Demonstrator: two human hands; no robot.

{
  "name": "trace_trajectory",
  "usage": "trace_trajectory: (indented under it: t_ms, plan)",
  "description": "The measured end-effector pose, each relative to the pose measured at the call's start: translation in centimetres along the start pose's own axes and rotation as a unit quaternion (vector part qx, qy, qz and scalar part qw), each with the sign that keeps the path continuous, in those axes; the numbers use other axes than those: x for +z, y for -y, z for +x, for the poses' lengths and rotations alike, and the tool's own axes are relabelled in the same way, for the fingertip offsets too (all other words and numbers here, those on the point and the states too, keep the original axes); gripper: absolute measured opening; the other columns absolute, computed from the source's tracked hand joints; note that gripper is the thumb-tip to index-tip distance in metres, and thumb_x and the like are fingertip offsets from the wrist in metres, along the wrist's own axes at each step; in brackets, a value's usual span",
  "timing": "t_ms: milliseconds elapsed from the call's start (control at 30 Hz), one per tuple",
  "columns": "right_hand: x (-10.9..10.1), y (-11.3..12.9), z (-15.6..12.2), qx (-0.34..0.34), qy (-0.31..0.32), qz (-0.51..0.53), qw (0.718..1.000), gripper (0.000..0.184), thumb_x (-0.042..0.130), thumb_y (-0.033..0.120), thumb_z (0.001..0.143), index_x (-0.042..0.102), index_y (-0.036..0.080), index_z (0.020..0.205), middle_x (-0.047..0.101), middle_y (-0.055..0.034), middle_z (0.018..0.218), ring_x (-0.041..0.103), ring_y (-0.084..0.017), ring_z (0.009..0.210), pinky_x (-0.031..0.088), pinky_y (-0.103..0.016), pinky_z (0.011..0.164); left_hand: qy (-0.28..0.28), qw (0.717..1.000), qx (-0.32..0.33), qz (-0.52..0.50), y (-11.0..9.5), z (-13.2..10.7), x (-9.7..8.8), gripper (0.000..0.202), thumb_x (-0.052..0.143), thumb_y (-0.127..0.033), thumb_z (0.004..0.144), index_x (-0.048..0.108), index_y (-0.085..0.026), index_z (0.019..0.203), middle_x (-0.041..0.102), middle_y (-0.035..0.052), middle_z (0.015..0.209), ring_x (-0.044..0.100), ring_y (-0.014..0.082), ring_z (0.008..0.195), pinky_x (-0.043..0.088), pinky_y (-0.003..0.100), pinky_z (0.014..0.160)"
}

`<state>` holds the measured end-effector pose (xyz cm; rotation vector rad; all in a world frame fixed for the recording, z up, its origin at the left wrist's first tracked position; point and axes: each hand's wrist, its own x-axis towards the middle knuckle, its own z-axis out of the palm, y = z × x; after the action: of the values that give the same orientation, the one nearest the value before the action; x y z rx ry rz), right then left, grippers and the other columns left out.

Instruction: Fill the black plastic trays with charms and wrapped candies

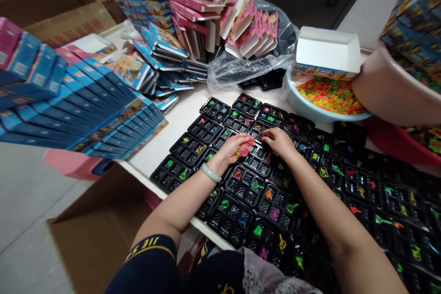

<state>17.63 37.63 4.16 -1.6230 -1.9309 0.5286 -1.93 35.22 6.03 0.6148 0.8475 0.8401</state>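
My left hand (230, 150), with a pale bangle on its wrist, is closed round a bunch of small pink and yellow-green plastic pieces (245, 147). To its right, my right hand (277, 140) has its fingers pinched together low over a black compartment tray (260, 164). What lies between those fingertips is too small to make out. Many such trays cover the table in rows, among them one in front of my hands (245, 185). Small bright plastic pieces, such as a green one (257, 185), lie in some of their compartments.
A light blue basin (292, 96) of orange and green pieces stands at the back right, with a white open box (327, 50) on its rim. Blue boxes (69, 101) are stacked on the left. Pink boxes (248, 27) lie behind. An open carton (93, 234) stands below the table edge.
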Motion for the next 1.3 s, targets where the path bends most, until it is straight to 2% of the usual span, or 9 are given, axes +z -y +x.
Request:
trace_trajectory:
  t_ms: [133,333,467,567,733,900,1067,1167,1300]
  plan:
    - [-0.3,0.4,-1.6,-0.036,-0.048,-0.015,0.998,0.016,0.056,0.028,0.083,0.066,0.021,0.094,0.063,-0.0073,0.093,0.058,-0.022,0.088,0.045,-0.037,0.082,0.002,1.0,0.004,-0.021,0.4,-1.1,-0.9,0.012,0.068,-0.02,0.075,0.061,-0.01,0.078,0.066,0.0052,0.071,0.058,0.0077,0.05,0.039,0.015,0.039]
    - [0.7,1.6,-3.0,-0.132,0.049,-0.068,0.988,0.016,0.054,0.029,0.088,0.067,0.021,0.094,0.064,-0.0068,0.092,0.056,-0.021,0.091,0.044,-0.035,0.083,-0.03,0.998,0.026,-0.038,0.4,-2.9,-2.0,0.017,0.072,-0.019,0.071,0.06,-0.01,0.08,0.065,0.004,0.072,0.059,0.0071,0.051,0.039,0.013,0.038]
    - [2.0,3.3,-2.1,-0.126,0.048,-0.148,0.98,0.026,0.057,0.033,0.087,0.065,0.021,0.108,0.063,-0.0104,0.1,0.055,-0.025,0.096,0.042,-0.037,0.084,-0.045,0.997,0.039,-0.053,0.5,-3.6,-2.5,0.024,0.077,-0.02,0.066,0.06,-0.009,0.079,0.064,0.0024,0.071,0.058,0.0076,0.05,0.038,0.014,0.036]
    - [2.7,4.2,-1.4,-0.112,0.054,-0.171,0.977,0.022,0.057,0.032,0.086,0.067,0.02,0.103,0.063,-0.0114,0.1,0.055,-0.026,0.095,0.042,-0.037,0.082,-0.052,0.996,0.047,-0.052,0.6,-4.0,-2.9,0.025,0.078,-0.021,0.065,0.059,-0.01,0.077,0.063,0.0021,0.071,0.058,0.0071,0.05,0.04,0.014,0.039]
    - [2.8,3.7,-1.1,-0.077,0.062,-0.044,0.994,0.008,0.062,0.026,0.082,0.066,0.02,0.083,0.065,-0.0061,0.088,0.057,-0.021,0.087,0.043,-0.034,0.078,-0.026,0.997,0.057,-0.038,0.7,-4.6,-3.1,0.027,0.078,-0.025,0.065,0.06,-0.008,0.077,0.062,0.0023,0.069,0.056,0.0063,0.05,0.038,0.014,0.039]
    - [0.9,2.2,-2.5,0.034,0.084,0.197,0.976,0.019,0.063,0.039,0.078,0.065,0.02,0.079,0.066,0.0007,0.073,0.055,-0.013,0.059,0.044,-0.028,0.06,-0.026,0.999,0.039,-0.009,1.3,-5.2,-3.2,0.031,0.079,-0.027,0.064,0.058,-0.01,0.08,0.064,0.0021,0.067,0.058,0.0074,0.05,0.042,0.015,0.042]
    - [-0.4,1.2,-5.3,-0.01,0.161,0.135,0.978,0.011,0.064,0.032,0.078,0.068,0.022,0.077,0.068,-0.0013,0.077,0.061,-0.017,0.07,0.047,-0.034,0.071,-0.007,1.0,0.021,0.017,2.5,-6.2,-3.1,0.035,0.079,-0.03,0.064,0.053,-0.013,0.082,0.065,0.0024,0.067,0.059,0.0091,0.049,0.042,0.016,0.043]
    - [-0.1,2.3,-6.9,-0.064,0.109,0.084,0.988,0.009,0.065,0.029,0.079,0.07,0.024,0.084,0.067,-0.0048,0.087,0.061,-0.021,0.084,0.046,-0.038,0.08,-0.007,1.0,0.01,0.021,3.3,-6.8,-2.6,0.036,0.079,-0.03,0.064,0.053,-0.013,0.082,0.066,0.0028,0.068,0.059,0.009,0.049,0.043,0.018,0.045]
    - [1.1,5.3,-9.0,-0.052,0.096,0.173,0.979,0.022,0.063,0.037,0.08,0.067,0.023,0.097,0.066,-0.0045,0.088,0.06,-0.018,0.079,0.048,-0.034,0.073,0.011,1.0,-0.001,0.028,4.4,-7.8,-1.8,0.032,0.076,-0.031,0.068,0.052,-0.013,0.078,0.063,0.0013,0.065,0.059,0.0082,0.049,0.041,0.017,0.044]
